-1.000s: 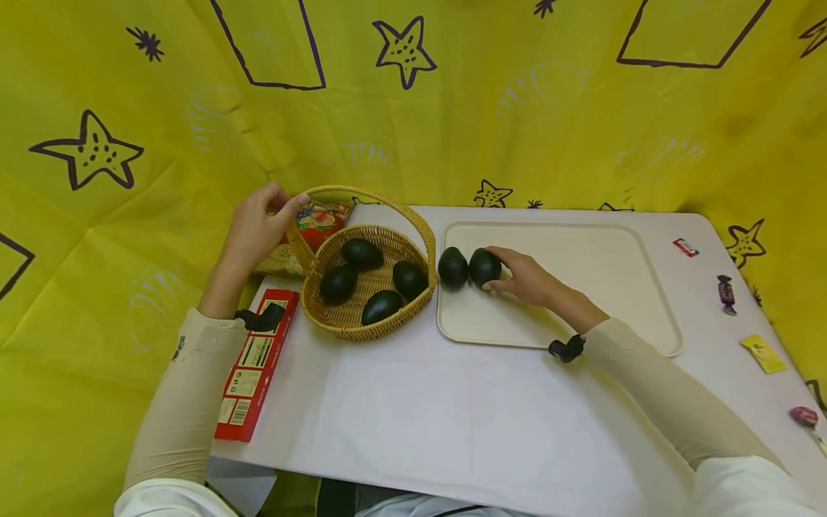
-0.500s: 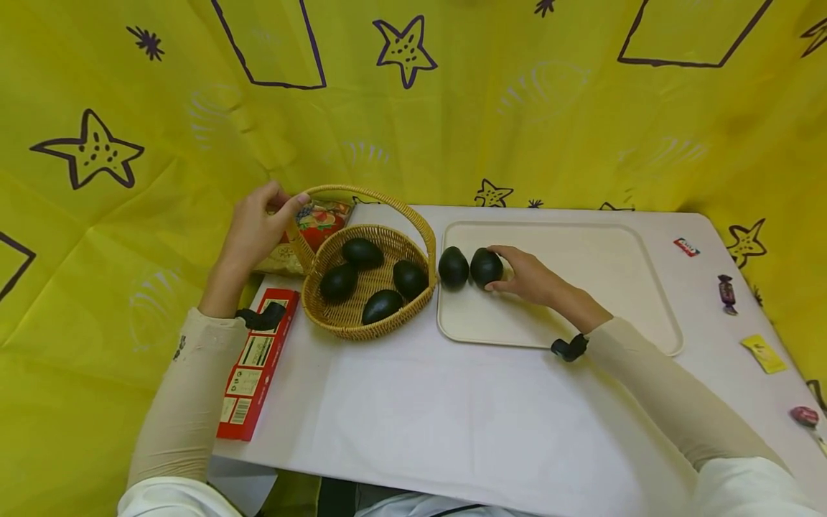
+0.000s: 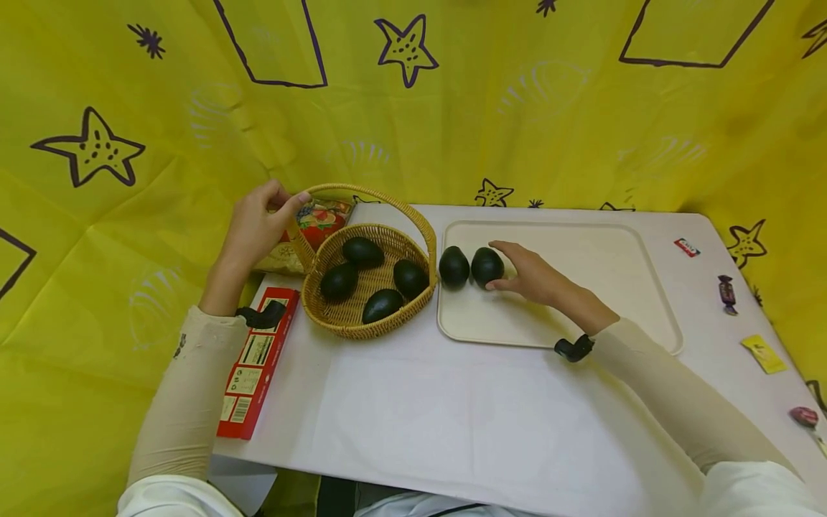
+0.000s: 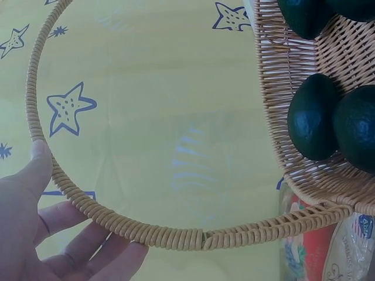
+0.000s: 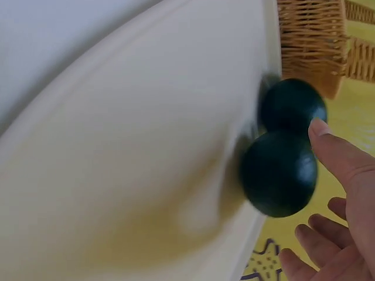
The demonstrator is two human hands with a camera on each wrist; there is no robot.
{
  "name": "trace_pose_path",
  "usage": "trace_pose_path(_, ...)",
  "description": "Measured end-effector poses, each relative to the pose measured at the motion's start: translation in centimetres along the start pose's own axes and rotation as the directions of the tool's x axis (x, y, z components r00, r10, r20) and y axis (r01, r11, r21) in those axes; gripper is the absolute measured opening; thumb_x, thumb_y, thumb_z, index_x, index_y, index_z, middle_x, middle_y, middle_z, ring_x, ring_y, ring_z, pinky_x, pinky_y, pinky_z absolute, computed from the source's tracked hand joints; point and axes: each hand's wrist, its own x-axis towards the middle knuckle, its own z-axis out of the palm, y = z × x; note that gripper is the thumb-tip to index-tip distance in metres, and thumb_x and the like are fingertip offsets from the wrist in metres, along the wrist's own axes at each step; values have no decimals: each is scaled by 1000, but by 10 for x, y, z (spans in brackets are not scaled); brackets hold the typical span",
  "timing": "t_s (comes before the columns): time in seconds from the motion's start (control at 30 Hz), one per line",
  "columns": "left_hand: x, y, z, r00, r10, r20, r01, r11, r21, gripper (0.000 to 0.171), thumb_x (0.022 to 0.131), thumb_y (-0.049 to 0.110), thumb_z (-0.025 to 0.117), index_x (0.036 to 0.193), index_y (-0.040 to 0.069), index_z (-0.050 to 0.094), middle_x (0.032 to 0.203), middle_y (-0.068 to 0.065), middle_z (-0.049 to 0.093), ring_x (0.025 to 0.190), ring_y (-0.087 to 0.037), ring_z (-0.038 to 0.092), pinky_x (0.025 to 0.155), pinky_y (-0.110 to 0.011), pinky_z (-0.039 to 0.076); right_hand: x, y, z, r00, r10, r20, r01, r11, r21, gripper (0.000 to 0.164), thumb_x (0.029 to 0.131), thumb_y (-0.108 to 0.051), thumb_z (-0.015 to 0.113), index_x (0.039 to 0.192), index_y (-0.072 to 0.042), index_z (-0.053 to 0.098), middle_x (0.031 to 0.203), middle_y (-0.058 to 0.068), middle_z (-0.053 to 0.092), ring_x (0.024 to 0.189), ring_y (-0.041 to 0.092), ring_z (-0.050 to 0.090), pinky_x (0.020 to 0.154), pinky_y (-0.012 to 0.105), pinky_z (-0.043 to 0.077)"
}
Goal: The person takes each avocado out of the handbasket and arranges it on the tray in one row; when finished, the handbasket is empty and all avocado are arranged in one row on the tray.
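My left hand [image 3: 252, 226] holds the arched handle [image 4: 158, 234] of a wicker basket [image 3: 362, 332] between thumb and fingers, at its left side. Several dark green avocados [image 3: 381, 306] lie inside the basket. Two more avocados sit side by side at the left end of a cream tray [image 3: 581, 248]: one [image 3: 454, 268] close to the basket, the other [image 3: 487, 268] nearer my right hand [image 3: 535, 278]. That hand's thumb and fingers are spread around the right side of the nearer avocado [image 5: 280, 174]. In the right wrist view its fingers stand apart from the fruit.
A red box [image 3: 255, 362] lies on the left of the white table, under my left forearm. A colourful packet [image 3: 323, 219] stands behind the basket. Several wrapped sweets, such as a purple candy [image 3: 726, 294] and a yellow sachet [image 3: 764, 353], line the right edge. A yellow curtain [image 3: 452, 129] hangs behind.
My right hand has loosened its hold on the nearer avocado and drawn slightly right, its fingers spreading wider. The left hand and the basket stay where they were.
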Motion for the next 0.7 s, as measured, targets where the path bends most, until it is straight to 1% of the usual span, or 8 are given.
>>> trace_pose_path(0.1,0,0,0,1000,1,2,-1,1000,-4,53,104,54,62,102,2,65,107,-21,68,110,-37,62,97,-55,47,-1,-11,-3,1000,-3,3,3,1000,-4,83,97,-29,80,160,3,37,164,26,39,154,45,33,125,59,26)
trace_pose_path(0.2,0,1,1,1000,1,2,-1,1000,-2,52,104,54,62,102,2,64,107,-21,68,109,-36,62,97,-54,47,-4,-27,-8,1000,-15,13,15,1000,-19,78,98,-28,79,157,5,41,161,26,43,152,45,37,124,59,28)
trace_pose_path(0.33,1,0,1,1000,0,-1,0,1000,8,52,105,54,62,102,2,64,106,-21,67,106,-36,61,94,-52,46,-7,-50,-12,998,-46,47,48,997,-52,67,98,-24,78,151,6,50,153,26,53,144,45,48,118,58,38)
trace_pose_path(0.4,1,0,1,1000,0,-2,0,1000,12,52,105,54,61,102,2,64,105,-20,67,103,-35,60,92,-50,46,-8,-60,-13,995,-56,81,61,996,-60,62,99,-21,77,148,7,53,148,26,57,139,44,54,114,57,43)
trace_pose_path(0.5,1,0,1,1000,-2,1,2,1000,12,52,105,54,61,102,2,64,104,-20,67,101,-33,60,90,-49,45,-10,-76,-12,988,-69,135,77,996,-53,54,99,-19,77,143,7,59,140,25,63,127,41,63,106,53,51)
trace_pose_path(0.6,2,0,1,1000,-3,3,3,1000,10,51,104,54,62,101,2,64,104,-20,67,102,-33,60,91,-49,45,-12,-93,-9,977,-123,175,136,989,-63,44,99,-18,76,135,5,66,131,21,69,117,37,66,101,50,54)
trace_pose_path(0.7,2,-1,0,1000,-2,5,2,1000,9,51,104,54,62,101,2,63,106,-20,67,104,-35,61,93,-51,46,-12,-111,-3,962,-193,193,210,975,-72,35,100,-19,76,128,1,71,125,16,72,114,33,68,98,47,55)
